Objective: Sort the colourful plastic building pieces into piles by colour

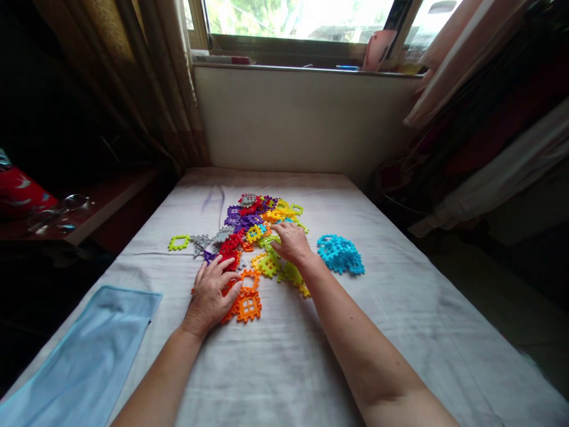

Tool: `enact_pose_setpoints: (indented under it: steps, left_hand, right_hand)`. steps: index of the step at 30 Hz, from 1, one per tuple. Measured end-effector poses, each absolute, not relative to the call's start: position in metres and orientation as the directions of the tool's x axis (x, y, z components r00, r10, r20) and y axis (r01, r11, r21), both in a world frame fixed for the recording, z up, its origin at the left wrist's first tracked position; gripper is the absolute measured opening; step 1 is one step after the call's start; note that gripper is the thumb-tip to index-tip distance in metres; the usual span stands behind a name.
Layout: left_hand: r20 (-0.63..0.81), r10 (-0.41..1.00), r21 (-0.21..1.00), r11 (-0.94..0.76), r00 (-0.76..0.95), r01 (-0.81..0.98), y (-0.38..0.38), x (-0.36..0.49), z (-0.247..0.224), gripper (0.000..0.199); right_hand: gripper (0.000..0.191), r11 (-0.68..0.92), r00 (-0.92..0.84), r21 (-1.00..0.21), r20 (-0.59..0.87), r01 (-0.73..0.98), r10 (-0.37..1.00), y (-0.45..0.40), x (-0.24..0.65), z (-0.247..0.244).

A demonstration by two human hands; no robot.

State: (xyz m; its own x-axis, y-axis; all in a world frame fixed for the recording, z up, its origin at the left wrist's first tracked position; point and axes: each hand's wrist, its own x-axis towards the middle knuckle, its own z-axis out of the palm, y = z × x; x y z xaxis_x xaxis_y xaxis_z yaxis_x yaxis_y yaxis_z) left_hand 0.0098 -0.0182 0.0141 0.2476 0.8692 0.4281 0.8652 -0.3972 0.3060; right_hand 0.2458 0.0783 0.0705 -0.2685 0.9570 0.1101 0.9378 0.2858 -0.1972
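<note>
A mixed heap of plastic interlocking tiles with notched edges lies in the middle of the cloth. My left hand (213,295) rests with fingers spread over the orange tiles (249,306) and beside the red tiles (232,244). Over the heap's right side is my right hand (291,242), fingers bent down near the light green tiles (268,264) and a blue tile; its fingertips are partly hidden, so whether it grips one is unclear. Purple tiles (242,219), yellow tiles (280,212) and grey tiles (223,235) lie around. A separate blue pile (340,254) sits right of my right wrist.
The tiles lie on a pale sheet-covered surface (373,332). One green frame tile (179,242) is at the heap's left. A light blue cloth (95,350) is at front left. Glasses (73,203) rest on a side table. Ahead stands a wall below the window.
</note>
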Motion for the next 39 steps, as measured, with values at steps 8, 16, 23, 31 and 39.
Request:
enact_pose_setpoints:
  steps: [8, 16, 23, 31, 39]
  left_hand:
    - [0.423, 0.874, 0.309, -0.386, 0.237, 0.869, -0.020, 0.011, 0.015, 0.024]
    - [0.422, 0.876, 0.323, -0.387, 0.235, 0.864, -0.020, 0.011, 0.015, 0.024]
    - [0.432, 0.871, 0.313, -0.388, 0.234, 0.867, -0.020, 0.011, 0.013, 0.023]
    - [0.437, 0.867, 0.311, -0.395, 0.239, 0.865, -0.019, 0.011, 0.013, 0.023]
    - [0.402, 0.889, 0.350, -0.370, 0.219, 0.860, -0.022, 0.013, 0.016, 0.022]
  right_hand:
    - [0.047, 0.320, -0.300, -0.225, 0.119, 0.920, 0.946, 0.102, 0.218, 0.057]
    - [0.054, 0.317, -0.273, -0.240, 0.197, 0.918, 0.941, 0.093, 0.217, 0.062]
    - [0.058, 0.315, -0.275, -0.267, 0.179, 0.911, 0.945, 0.079, 0.232, 0.064]
    - [0.052, 0.278, -0.246, -0.197, 0.172, 0.940, 0.954, 0.086, 0.213, 0.062]
    - [0.044, 0.239, -0.201, -0.191, 0.197, 0.952, 0.960, 0.090, 0.196, 0.054]
